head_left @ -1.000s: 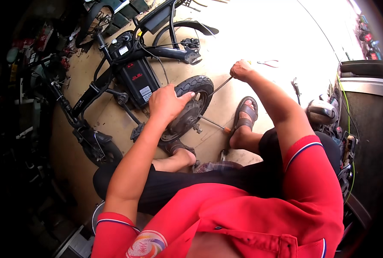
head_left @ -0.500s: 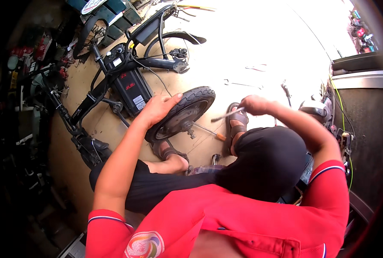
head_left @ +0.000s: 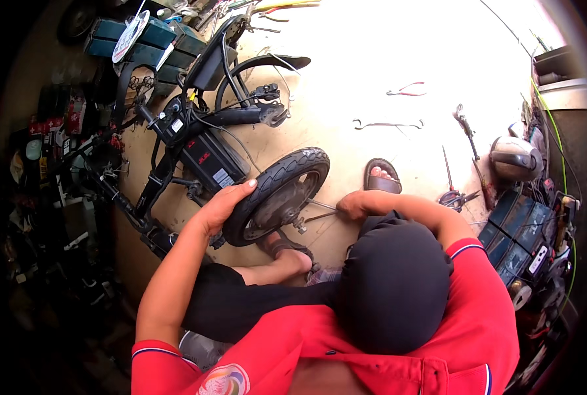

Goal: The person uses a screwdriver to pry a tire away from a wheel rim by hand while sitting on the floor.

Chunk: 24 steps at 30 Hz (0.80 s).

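A small wheel with a black tyre and dark hub stands tilted on the floor before me. My left hand grips the tyre's left side, thumb along the tread, other fingers hidden behind it. Close to the hub's right side, my right hand is closed on a slim metal tyre lever. A thin screwdriver shaft runs from the wheel to the same hand; its orange handle is hidden there. A black electric bike lies on its side beyond the wheel, a cable trailing between them.
An open-end wrench and red-handled pliers lie on the floor ahead. To the right are a long screwdriver, scissors-like tools and teal battery blocks. More teal blocks and clutter line the left. My sandalled foot is near.
My right hand has come down and left with the lever, to the screwdriver at the wheel. My left hand still holds the tyre. The view has shifted, and my right knee moved left.
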Each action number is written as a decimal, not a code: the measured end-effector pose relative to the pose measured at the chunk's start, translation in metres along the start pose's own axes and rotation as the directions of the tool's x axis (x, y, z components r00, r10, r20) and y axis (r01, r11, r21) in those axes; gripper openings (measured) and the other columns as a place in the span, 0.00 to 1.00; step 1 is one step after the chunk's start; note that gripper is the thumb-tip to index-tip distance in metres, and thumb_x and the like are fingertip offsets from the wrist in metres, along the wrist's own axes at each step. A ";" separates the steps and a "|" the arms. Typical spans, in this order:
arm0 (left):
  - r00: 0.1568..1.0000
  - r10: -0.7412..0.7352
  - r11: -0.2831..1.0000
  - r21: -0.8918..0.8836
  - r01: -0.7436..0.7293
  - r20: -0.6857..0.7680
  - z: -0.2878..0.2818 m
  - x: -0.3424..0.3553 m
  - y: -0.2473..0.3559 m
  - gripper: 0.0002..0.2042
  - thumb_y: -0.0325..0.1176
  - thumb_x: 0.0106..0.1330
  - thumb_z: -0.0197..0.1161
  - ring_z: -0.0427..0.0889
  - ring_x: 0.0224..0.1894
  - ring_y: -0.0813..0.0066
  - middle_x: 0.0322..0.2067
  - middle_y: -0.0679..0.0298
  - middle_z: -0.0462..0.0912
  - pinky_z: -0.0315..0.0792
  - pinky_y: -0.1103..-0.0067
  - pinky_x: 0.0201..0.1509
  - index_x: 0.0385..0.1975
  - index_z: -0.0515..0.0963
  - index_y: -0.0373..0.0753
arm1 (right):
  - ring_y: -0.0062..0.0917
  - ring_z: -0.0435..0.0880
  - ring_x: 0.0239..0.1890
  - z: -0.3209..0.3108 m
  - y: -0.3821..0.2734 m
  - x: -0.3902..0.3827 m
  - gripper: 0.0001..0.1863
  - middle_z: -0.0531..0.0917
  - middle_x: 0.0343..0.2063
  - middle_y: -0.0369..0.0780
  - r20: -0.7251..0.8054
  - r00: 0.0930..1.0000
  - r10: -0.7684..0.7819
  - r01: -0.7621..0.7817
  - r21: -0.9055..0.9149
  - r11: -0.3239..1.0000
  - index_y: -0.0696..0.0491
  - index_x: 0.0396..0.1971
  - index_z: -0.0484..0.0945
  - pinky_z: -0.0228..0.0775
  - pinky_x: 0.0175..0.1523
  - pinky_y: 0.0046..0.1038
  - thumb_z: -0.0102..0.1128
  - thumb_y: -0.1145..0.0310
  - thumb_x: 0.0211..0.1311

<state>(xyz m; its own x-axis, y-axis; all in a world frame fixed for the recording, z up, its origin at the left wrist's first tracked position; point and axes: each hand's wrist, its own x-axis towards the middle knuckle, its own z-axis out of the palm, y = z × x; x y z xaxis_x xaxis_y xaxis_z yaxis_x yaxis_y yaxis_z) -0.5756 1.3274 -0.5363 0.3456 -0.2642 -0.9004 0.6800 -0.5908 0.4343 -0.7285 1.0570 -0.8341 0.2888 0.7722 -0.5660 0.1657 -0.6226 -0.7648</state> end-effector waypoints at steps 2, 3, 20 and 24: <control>1.000 -0.013 0.999 -0.031 0.014 0.027 0.002 0.002 0.006 0.31 0.58 0.78 0.58 0.89 0.47 0.70 0.48 0.53 0.89 0.82 0.75 0.54 0.57 0.83 0.31 | 0.51 0.88 0.52 -0.001 -0.005 0.001 0.22 0.88 0.46 0.55 0.070 0.996 -0.048 0.041 0.097 0.994 0.59 0.53 0.84 0.80 0.55 0.46 0.66 0.67 0.58; 0.999 -0.015 0.998 -0.064 0.018 0.049 0.003 0.003 0.009 0.30 0.57 0.78 0.59 0.89 0.46 0.70 0.47 0.54 0.89 0.83 0.74 0.54 0.56 0.83 0.31 | 0.52 0.88 0.52 -0.001 -0.009 0.003 0.21 0.88 0.45 0.56 0.051 0.999 0.011 -0.017 0.116 0.993 0.59 0.51 0.84 0.80 0.55 0.46 0.65 0.67 0.58; 0.946 0.300 0.905 0.277 -0.324 0.125 0.017 -0.043 0.020 0.23 0.49 0.64 0.74 0.74 0.33 0.83 0.30 0.71 0.79 0.69 0.80 0.37 0.39 0.84 0.31 | 0.55 0.88 0.40 -0.011 0.000 -0.037 0.13 0.87 0.34 0.55 -0.469 0.880 0.080 -0.088 0.005 0.996 0.59 0.45 0.77 0.78 0.47 0.50 0.60 0.67 0.68; 0.945 0.311 0.936 0.142 -0.323 0.102 0.016 -0.055 0.014 0.20 0.47 0.65 0.75 0.77 0.35 0.84 0.35 0.68 0.82 0.72 0.81 0.38 0.40 0.82 0.33 | 0.55 0.85 0.34 -0.043 -0.011 -0.064 0.11 0.84 0.27 0.52 -0.671 0.705 0.229 -0.182 0.141 0.973 0.55 0.40 0.76 0.77 0.41 0.50 0.60 0.62 0.71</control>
<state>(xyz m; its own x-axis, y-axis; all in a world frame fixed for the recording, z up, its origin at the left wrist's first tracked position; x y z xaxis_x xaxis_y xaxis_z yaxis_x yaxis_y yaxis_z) -0.5954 1.3215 -0.4813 0.4722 -0.5111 -0.7182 0.4330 -0.5752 0.6940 -0.7085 1.0092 -0.7767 0.8745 0.3166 -0.3673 -0.0240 -0.7282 -0.6849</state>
